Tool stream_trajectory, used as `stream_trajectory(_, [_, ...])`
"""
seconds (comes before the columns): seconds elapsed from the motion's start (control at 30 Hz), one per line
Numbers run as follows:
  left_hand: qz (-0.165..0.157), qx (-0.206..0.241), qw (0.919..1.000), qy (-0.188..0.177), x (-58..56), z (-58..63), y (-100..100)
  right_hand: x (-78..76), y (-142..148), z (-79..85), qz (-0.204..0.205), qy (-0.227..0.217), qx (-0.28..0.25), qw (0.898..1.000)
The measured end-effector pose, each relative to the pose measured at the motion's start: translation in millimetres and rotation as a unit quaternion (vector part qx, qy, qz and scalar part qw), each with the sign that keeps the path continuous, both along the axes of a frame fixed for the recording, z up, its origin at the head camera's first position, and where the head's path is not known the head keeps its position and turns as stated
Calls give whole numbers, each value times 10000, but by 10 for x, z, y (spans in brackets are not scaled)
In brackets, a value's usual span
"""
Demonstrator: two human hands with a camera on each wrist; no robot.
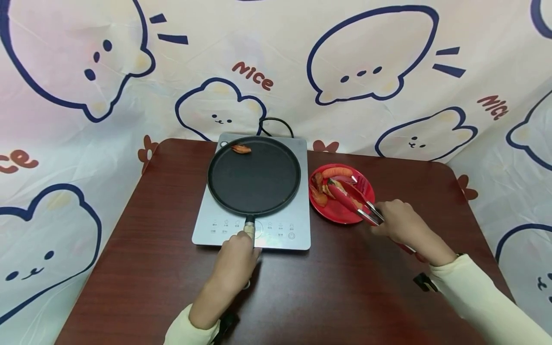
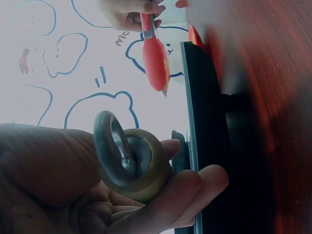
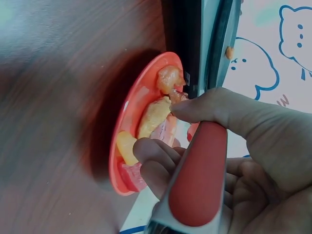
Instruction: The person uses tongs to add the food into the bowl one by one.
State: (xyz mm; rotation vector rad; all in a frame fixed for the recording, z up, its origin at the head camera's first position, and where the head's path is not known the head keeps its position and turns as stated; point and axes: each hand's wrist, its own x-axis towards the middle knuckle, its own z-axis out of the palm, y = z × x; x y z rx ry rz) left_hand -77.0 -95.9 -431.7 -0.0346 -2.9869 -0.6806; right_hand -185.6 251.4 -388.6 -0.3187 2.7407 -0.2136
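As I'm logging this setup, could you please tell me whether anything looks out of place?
Nothing appears spilled or damaged; only the lone food piece in the pan looks slightly odd, near the far rim rather than central.

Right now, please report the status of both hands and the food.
Left hand grips pan handle. Right hand holds red tongs over red plate of food. One food piece in pan. No obstruction seen.

The head view looks forward and down from above the near side of the pan (image 1: 254, 177), taking in most of the worktop (image 1: 142, 268). Both wrist views lie sideways: the left, close up, looks along the pan's handle (image 2: 158, 161); the right closely faces the plate (image 3: 136, 97) beside the pan, shared with the head view.
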Motion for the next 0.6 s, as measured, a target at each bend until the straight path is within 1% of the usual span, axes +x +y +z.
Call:
stream_trajectory(0.33, [-29, -28, 9999, -95, -7, 15, 14, -189, -219, 70, 97, 206, 101, 9997])
stream_trajectory(0.6, [-20, -25, 10000, -79, -14, 16, 21, -334, -380, 92, -51, 103, 12, 9999])
